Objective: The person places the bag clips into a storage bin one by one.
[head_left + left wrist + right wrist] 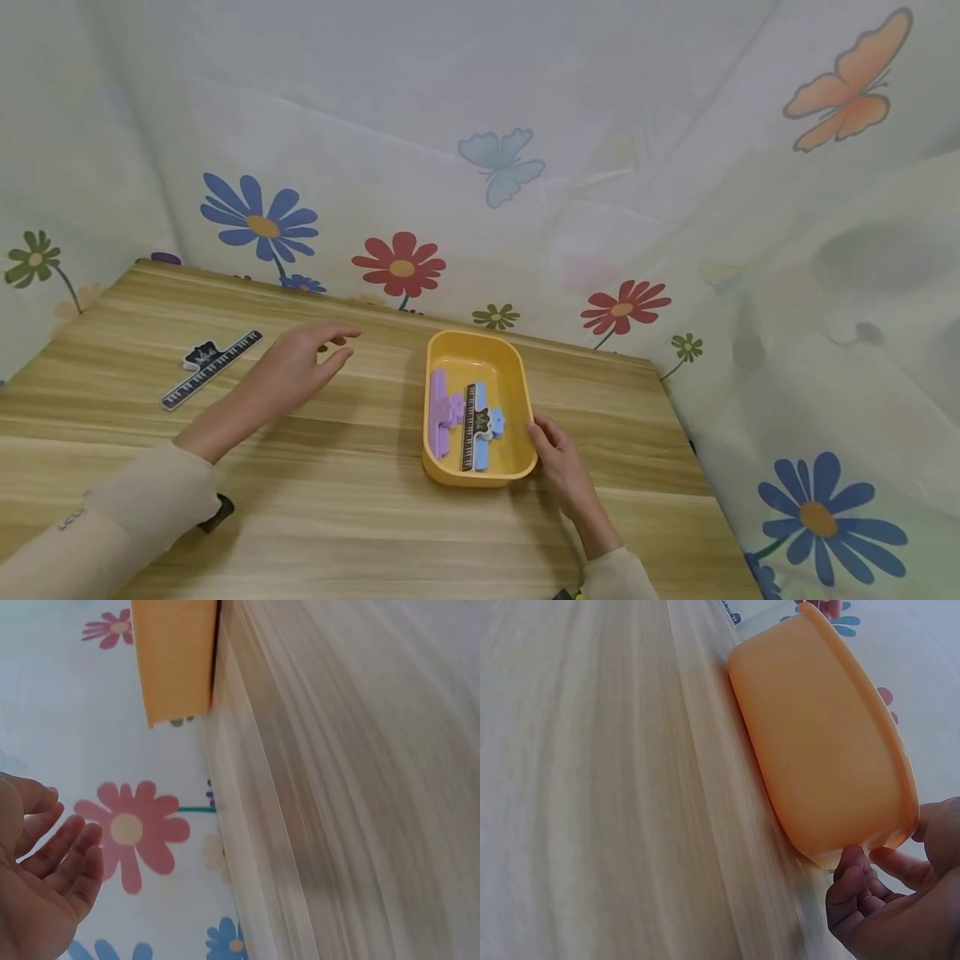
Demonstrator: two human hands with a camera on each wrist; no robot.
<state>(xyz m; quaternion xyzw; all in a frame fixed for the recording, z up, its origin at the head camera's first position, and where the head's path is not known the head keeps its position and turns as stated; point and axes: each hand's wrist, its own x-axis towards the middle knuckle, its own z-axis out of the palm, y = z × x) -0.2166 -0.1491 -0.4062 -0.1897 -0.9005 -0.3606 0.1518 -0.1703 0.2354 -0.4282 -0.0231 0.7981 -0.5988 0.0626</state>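
Note:
A yellow plastic box (480, 342) stands on the table, and my right hand (564, 467) pinches its right rim. In the right wrist view, the thumb of that hand (900, 907) is over the rim and the fingers are against the outer wall. Inside lie a purple clip (438, 417), a light blue clip (482, 457) and a black-and-white piano-key clip (469, 425) that partly covers the blue one. My left hand (300, 362) is above the table left of the box, fingers loosely bent and holding nothing. Another piano-key clip (213, 371) lies to its left.
The wood-grain table (337, 500) ends at the back against a white curtain (360, 125) printed with flowers and butterflies. A small purple object (166, 258) shows at the back left edge. Beneath the left sleeve is a black piece (216, 514).

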